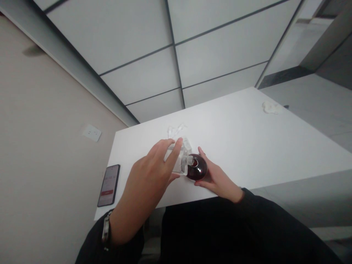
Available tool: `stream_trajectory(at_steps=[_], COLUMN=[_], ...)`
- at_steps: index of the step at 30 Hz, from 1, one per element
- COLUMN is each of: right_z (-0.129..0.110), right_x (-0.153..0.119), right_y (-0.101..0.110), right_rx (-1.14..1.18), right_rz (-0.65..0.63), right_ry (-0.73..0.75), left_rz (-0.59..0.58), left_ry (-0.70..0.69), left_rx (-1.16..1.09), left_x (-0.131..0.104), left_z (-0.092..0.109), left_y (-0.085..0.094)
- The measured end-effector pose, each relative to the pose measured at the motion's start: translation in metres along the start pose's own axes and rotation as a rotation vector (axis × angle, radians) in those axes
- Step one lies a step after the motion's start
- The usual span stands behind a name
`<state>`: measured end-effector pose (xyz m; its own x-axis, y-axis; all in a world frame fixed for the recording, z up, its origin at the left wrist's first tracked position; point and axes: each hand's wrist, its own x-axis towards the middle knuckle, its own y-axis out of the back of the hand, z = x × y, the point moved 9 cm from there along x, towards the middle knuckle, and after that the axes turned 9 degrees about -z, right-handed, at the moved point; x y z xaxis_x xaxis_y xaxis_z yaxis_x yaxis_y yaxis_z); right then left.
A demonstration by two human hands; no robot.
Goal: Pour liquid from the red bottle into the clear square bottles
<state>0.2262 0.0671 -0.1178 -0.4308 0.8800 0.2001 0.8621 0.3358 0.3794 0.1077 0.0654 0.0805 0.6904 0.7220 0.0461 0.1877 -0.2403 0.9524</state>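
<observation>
My left hand (pixel 150 174) is wrapped round a clear glass bottle (pixel 179 164) with a threaded neck. The bottle is tipped on its side, its neck pointing right, over the opening of a round dark red bottle (pixel 198 170). My right hand (pixel 216 179) grips the dark red bottle from the right, thumb and fingers on either side of it. Whether liquid is flowing between the two is too small to tell. Just behind the clear bottle lies some crumpled clear plastic (pixel 178 131), partly hidden by my left hand.
A phone (pixel 109 185) with a lit screen lies at the left edge of the white table (pixel 228 128). A crumpled white piece (pixel 271 107) lies at the far right edge. Behind the table stands a panelled sliding door (pixel 148 75); a wall socket (pixel 92 132) is at left.
</observation>
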Motion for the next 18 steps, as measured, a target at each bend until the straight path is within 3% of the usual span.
stream_trajectory(at_steps=[18], right_z=[0.0026], right_x=[-0.0011], right_y=[-0.0011], right_rx=[0.016], right_rz=[0.024], right_ry=[0.006], left_rz=[0.019], left_ry=[-0.007], left_rx=[-0.008], left_x=[-0.0005], left_z=[-0.0009], left_y=[0.0014])
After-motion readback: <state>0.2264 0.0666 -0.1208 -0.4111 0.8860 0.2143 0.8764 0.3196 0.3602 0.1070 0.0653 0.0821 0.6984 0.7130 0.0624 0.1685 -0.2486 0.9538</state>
